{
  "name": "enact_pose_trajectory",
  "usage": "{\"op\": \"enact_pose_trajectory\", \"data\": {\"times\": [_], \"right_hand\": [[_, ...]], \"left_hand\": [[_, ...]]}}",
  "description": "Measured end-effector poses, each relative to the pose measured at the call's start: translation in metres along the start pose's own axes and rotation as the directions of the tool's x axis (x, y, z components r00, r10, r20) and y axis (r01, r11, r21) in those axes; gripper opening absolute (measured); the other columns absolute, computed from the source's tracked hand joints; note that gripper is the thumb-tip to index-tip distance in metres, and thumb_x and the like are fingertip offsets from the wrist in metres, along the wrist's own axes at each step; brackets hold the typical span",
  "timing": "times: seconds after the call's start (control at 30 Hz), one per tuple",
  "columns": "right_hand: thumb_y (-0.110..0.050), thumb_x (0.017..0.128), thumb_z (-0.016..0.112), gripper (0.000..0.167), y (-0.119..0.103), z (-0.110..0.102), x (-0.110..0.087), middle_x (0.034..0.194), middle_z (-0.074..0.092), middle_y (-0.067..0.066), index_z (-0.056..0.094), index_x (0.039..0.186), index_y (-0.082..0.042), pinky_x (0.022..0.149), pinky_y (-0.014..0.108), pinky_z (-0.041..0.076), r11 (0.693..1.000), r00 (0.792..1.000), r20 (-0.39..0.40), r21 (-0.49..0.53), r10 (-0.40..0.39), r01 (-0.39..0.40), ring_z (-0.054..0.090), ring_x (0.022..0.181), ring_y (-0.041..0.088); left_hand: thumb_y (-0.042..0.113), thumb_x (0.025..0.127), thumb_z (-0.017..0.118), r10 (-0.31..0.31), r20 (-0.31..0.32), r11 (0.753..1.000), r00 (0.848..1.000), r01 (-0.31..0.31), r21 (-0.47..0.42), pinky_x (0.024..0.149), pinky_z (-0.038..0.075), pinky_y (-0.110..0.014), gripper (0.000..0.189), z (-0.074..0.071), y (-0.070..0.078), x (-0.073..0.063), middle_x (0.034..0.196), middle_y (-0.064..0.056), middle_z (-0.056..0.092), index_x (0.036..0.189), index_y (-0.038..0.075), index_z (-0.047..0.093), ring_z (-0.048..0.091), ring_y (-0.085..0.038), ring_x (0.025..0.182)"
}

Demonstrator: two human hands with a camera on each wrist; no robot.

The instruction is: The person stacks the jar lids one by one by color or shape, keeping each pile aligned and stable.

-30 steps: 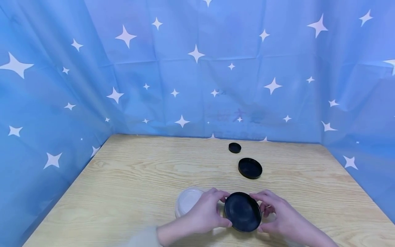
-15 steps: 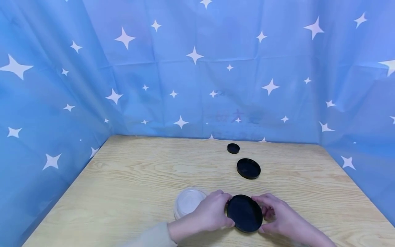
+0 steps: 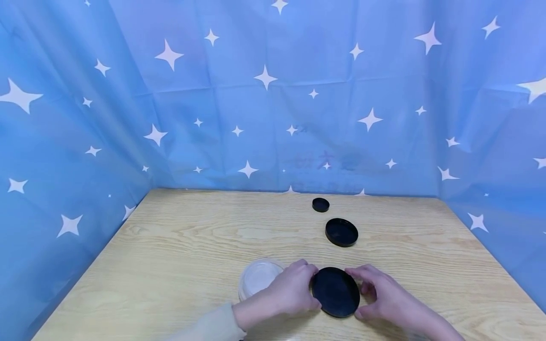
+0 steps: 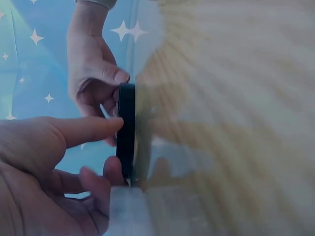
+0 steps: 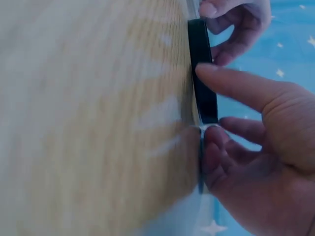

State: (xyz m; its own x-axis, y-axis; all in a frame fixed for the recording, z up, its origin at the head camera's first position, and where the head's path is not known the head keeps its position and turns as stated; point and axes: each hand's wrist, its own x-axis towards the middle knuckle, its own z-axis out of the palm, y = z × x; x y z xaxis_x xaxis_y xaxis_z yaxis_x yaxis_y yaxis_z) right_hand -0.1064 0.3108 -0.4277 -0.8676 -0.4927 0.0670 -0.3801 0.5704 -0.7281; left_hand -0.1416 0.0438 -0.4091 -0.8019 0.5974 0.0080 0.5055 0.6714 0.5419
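Note:
Between my two hands is a round black lid (image 3: 335,292), low over the wooden table. My left hand (image 3: 294,288) pinches its left rim, thumb on the near side and fingers on the far side. On the opposite rim, my right hand (image 3: 381,294) grips it in a similar way. Both wrist views show the lid edge-on, with a thumb pressed to the black rim (image 4: 126,130) and curled fingers beyond it. Left of my left hand stands a round, clear container (image 3: 257,279), partly hidden by that hand.
Farther back on the wood-grain table (image 3: 192,246) lie a medium black lid (image 3: 341,232) and a small black lid (image 3: 321,205), both hollow side up. A blue curtain (image 3: 239,94) with white stars rises along the table's back and sides.
The black lid, tilted a second ago, now lies flatter and lower, still held by both hands. The view has shifted slightly; the other lids and the clear container stay in place.

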Motion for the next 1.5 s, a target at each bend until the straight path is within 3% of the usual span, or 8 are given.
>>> {"op": "enact_pose_trajectory", "data": {"times": [0.17,0.37,0.5,0.63,0.9,1.13,1.4,1.5], "right_hand": [[-0.015,0.076,0.089,0.086,0.001,-0.016,0.002,0.127,0.055,0.020,0.045,0.147,0.007,0.070,0.027,0.052,0.999,0.999,-0.033,0.044,-0.003,0.004,0.056,0.091,0.011],[-0.010,0.082,0.087,0.082,0.006,-0.052,0.022,0.130,0.055,0.027,0.043,0.148,0.009,0.076,0.030,0.056,0.997,0.983,-0.170,0.031,0.075,-0.071,0.062,0.096,0.019],[-0.011,0.086,0.084,0.081,0.022,-0.065,0.042,0.132,0.053,0.029,0.039,0.149,0.011,0.079,0.032,0.058,0.991,0.970,-0.199,0.023,0.136,-0.134,0.063,0.102,0.031],[-0.014,0.087,0.084,0.085,0.042,-0.068,0.058,0.135,0.050,0.031,0.035,0.151,0.012,0.078,0.034,0.057,0.980,0.963,-0.180,0.044,0.201,-0.197,0.062,0.108,0.036],[-0.019,0.085,0.086,0.092,0.060,-0.068,0.077,0.131,0.052,0.028,0.033,0.153,0.012,0.074,0.032,0.056,0.966,0.959,-0.134,0.100,0.249,-0.236,0.061,0.105,0.031],[-0.018,0.082,0.088,0.086,0.062,-0.066,0.083,0.121,0.059,0.022,0.040,0.146,0.016,0.076,0.030,0.052,0.976,0.967,-0.135,0.022,0.217,-0.217,0.058,0.098,0.027],[-0.016,0.082,0.087,0.080,0.065,-0.065,0.082,0.130,0.058,0.028,0.046,0.142,0.016,0.076,0.029,0.051,0.978,0.970,-0.122,0.037,0.210,-0.207,0.056,0.096,0.026],[-0.016,0.082,0.088,0.080,0.064,-0.065,0.080,0.130,0.058,0.028,0.046,0.142,0.015,0.075,0.029,0.052,0.976,0.969,-0.123,0.055,0.214,-0.209,0.057,0.095,0.026]], "left_hand": [[0.018,0.072,0.092,0.058,0.000,0.985,0.998,-0.057,-0.165,0.081,0.050,-0.023,0.066,-0.017,-0.005,0.009,0.111,0.000,0.060,0.131,0.007,0.064,0.058,-0.009,0.091],[0.016,0.081,0.089,0.143,0.011,0.907,0.990,-0.127,-0.402,0.067,0.053,-0.021,0.077,-0.038,-0.008,0.059,0.129,-0.009,0.055,0.147,0.008,0.051,0.062,-0.006,0.072],[0.016,0.084,0.087,0.101,0.014,0.862,0.995,-0.080,-0.501,0.066,0.058,-0.030,0.077,-0.036,-0.012,0.097,0.136,-0.016,0.055,0.150,0.009,0.047,0.066,-0.016,0.073],[0.015,0.084,0.087,0.030,0.023,0.843,0.999,-0.013,-0.537,0.069,0.060,-0.036,0.079,-0.027,-0.017,0.122,0.138,-0.017,0.053,0.151,0.010,0.045,0.067,-0.023,0.078],[0.009,0.082,0.088,-0.097,0.051,0.848,0.994,0.110,-0.519,0.068,0.057,-0.029,0.085,-0.014,-0.021,0.142,0.133,-0.015,0.054,0.153,0.008,0.042,0.068,-0.025,0.069],[0.008,0.077,0.090,-0.108,0.080,0.894,0.991,0.132,-0.429,0.079,0.053,-0.023,0.081,-0.006,-0.023,0.151,0.124,-0.009,0.059,0.146,0.007,0.048,0.068,-0.016,0.064],[0.006,0.075,0.090,-0.108,0.063,0.922,0.992,0.123,-0.366,0.083,0.052,-0.021,0.070,-0.005,-0.022,0.153,0.123,-0.010,0.064,0.138,0.001,0.058,0.063,-0.015,0.101],[0.007,0.076,0.091,-0.105,0.070,0.920,0.992,0.123,-0.371,0.081,0.052,-0.021,0.069,-0.004,-0.022,0.152,0.121,-0.009,0.064,0.137,0.001,0.059,0.061,-0.014,0.101]]}}
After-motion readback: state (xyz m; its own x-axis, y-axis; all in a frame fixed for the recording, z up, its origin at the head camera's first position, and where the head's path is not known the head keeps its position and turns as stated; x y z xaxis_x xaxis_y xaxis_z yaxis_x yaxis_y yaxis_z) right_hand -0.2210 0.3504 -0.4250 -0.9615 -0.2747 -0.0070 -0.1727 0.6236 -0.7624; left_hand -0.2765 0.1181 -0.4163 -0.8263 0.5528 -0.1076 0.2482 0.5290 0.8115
